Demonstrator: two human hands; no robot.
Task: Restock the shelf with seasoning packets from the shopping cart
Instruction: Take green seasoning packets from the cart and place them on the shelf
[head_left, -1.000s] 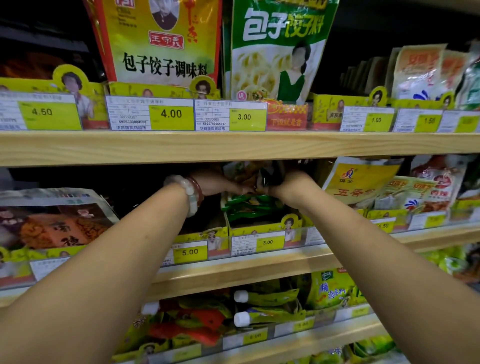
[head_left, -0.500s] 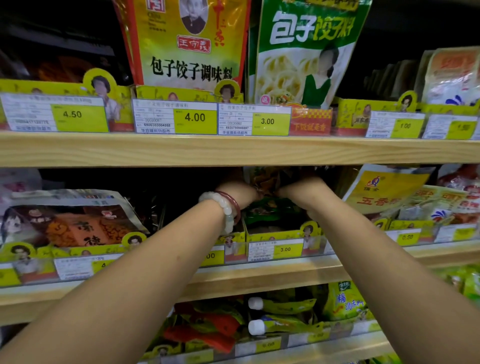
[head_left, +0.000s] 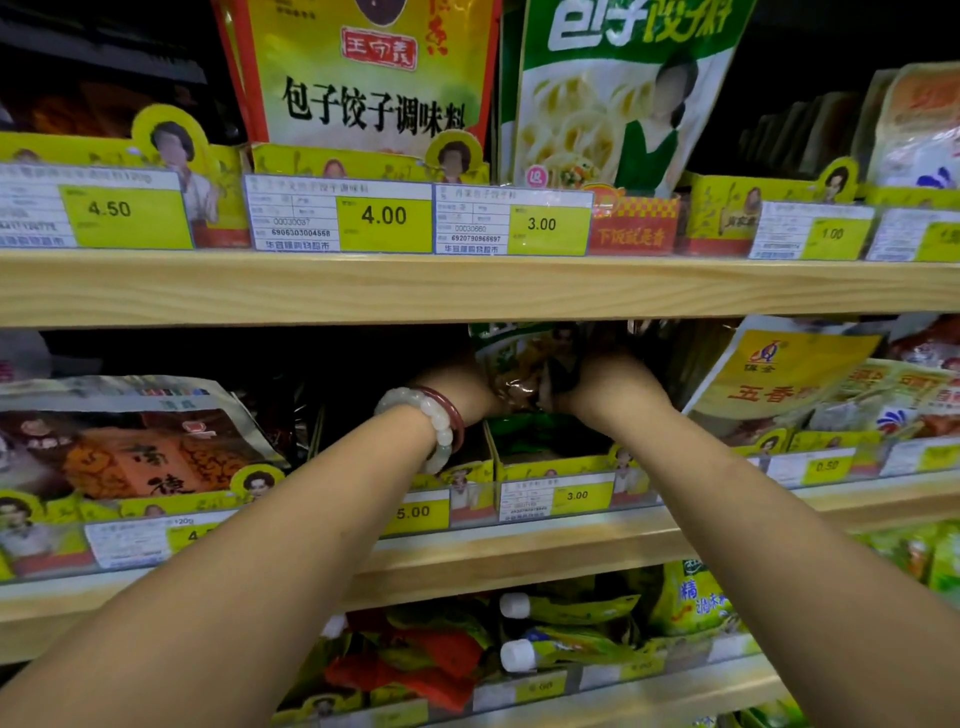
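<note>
Both arms reach into the middle shelf (head_left: 519, 551). My left hand (head_left: 460, 387), with a pale bead bracelet and a red bangle at the wrist, and my right hand (head_left: 610, 387) grip a green-and-brown seasoning packet (head_left: 524, 364) between them. The packet stands upright, just under the upper wooden shelf board (head_left: 467, 288), above a yellow display box (head_left: 550, 467) marked 3.00 that holds green packets. My fingers are mostly hidden behind the packet. The shopping cart is out of view.
Large dumpling seasoning bags (head_left: 374, 78) stand on the top shelf behind price tags. An orange-brown packet (head_left: 130, 447) lies at the left, a yellow five-spice packet (head_left: 779, 369) at the right. Pouches with white caps (head_left: 519, 654) fill the lower shelf.
Both hands have lifted the packet slightly and stood it more upright in the box. The camera has moved closer to the shelf.
</note>
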